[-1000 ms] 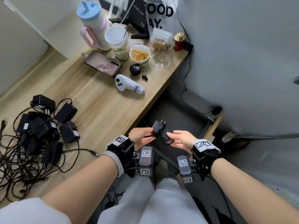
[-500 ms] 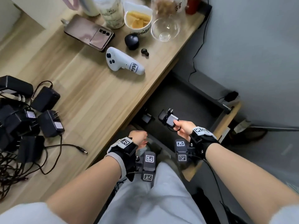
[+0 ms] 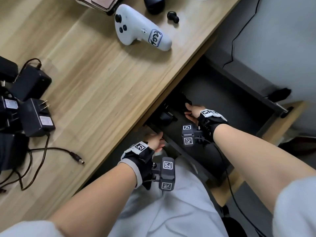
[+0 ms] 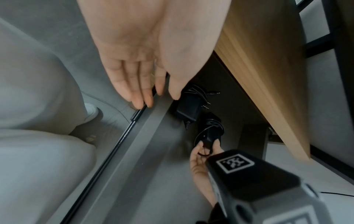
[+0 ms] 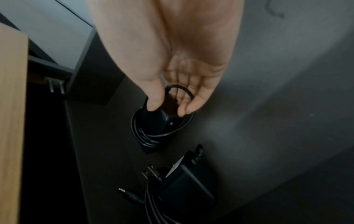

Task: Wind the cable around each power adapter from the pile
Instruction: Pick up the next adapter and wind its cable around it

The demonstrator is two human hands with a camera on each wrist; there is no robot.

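Note:
My right hand [image 5: 169, 109] pinches a black power adapter [image 5: 153, 122] between thumb and fingers, its cable wound round the body. It holds the adapter low over the dark tray [image 3: 213, 100] under the desk. A second wound adapter [image 5: 187, 183] lies on the tray beside it, also seen in the left wrist view [image 4: 188, 106]. My left hand [image 4: 159, 98] is empty, fingers straight, at the tray's front rail. In the head view the right hand [image 3: 190, 110] reaches under the desk edge. The pile of unwound adapters [image 3: 34, 117] sits at the desk's left.
A loose cable with a barrel plug [image 3: 77, 158] trails from the pile. A white controller [image 3: 142, 31], an earbud [image 3: 172, 17] and a phone [image 3: 102, 2] lie further back on the wooden desk [image 3: 102, 82]. My grey-trousered legs [image 3: 171, 211] sit below the tray.
Both hands held the adapter in front of the desk. The left hand let go and dropped to the tray's rail. The right hand carried the wound adapter down into the tray.

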